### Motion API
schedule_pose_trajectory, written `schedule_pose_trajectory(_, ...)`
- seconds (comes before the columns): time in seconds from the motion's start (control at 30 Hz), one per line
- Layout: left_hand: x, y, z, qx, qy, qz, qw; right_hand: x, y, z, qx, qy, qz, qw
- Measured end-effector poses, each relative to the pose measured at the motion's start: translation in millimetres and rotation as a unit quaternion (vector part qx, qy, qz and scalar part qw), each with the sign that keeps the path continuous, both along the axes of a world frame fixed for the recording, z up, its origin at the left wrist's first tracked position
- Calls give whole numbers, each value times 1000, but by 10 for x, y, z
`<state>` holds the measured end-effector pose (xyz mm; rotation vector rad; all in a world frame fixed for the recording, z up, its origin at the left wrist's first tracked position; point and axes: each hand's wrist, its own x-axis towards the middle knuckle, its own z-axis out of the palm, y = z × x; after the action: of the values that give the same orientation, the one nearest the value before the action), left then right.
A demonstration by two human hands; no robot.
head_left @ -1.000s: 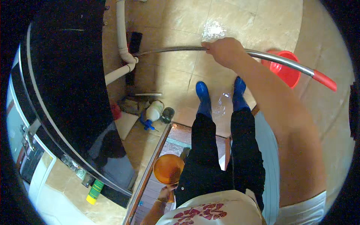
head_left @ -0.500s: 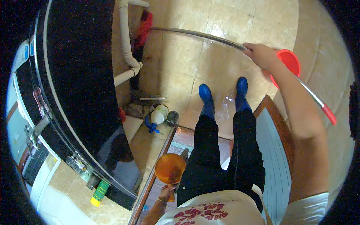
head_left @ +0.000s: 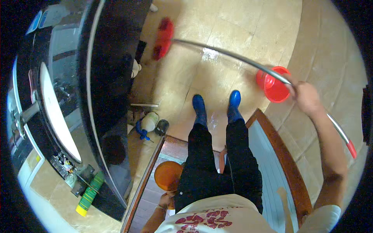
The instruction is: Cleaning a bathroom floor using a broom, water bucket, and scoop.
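My right hand (head_left: 305,97) is closed around the metal pole of a long-handled floor brush (head_left: 241,58). The brush's red head (head_left: 163,38), slightly blurred, rests on the wet tile floor near the dark counter, and its red grip end sticks out past my forearm. At my left side, my left hand (head_left: 165,200) is closed on the handle of a round, translucent orange water dipper (head_left: 168,176), held beside my thigh. A red bucket (head_left: 276,90) stands on the floor beneath the pole, close to my right hand.
My blue rubber boots (head_left: 234,101) stand on wet tiles (head_left: 182,83). A dark glossy counter (head_left: 112,50) with a white sink (head_left: 58,112) runs along the left. Under it sit a white bottle with blue top (head_left: 149,122) and a dark jar (head_left: 161,127). A brown-framed door (head_left: 279,155) is right.
The brush head has come out from beside the pipe under the counter onto open floor. My right hand has moved right and nearer, and the view has shifted. My left hand still grips the dipper.
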<state>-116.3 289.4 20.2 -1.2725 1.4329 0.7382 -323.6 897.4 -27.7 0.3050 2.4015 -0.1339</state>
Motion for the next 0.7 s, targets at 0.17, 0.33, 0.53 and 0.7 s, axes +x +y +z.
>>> schedule_pose_trajectory(0.17, 394, -395, -229, 89, 81, -38, 992, -747, -662, -369, -54, 51, 120, 990)
schedule_pose_trajectory(0.33, 153, -260, -230, 63, 67, 161, 983, -759, -257, -115, 3, -14, 108, 994)
schedule_pose_trajectory(0.53, -186, -127, -293, 39, 75, 160, 984, -111, 524, 816, 141, -44, 2, 989)
schedule_pose_trajectory(0.7, -251, -296, -506, 106, 90, 163, 977, 615, 387, 968, 123, -96, -113, 981)
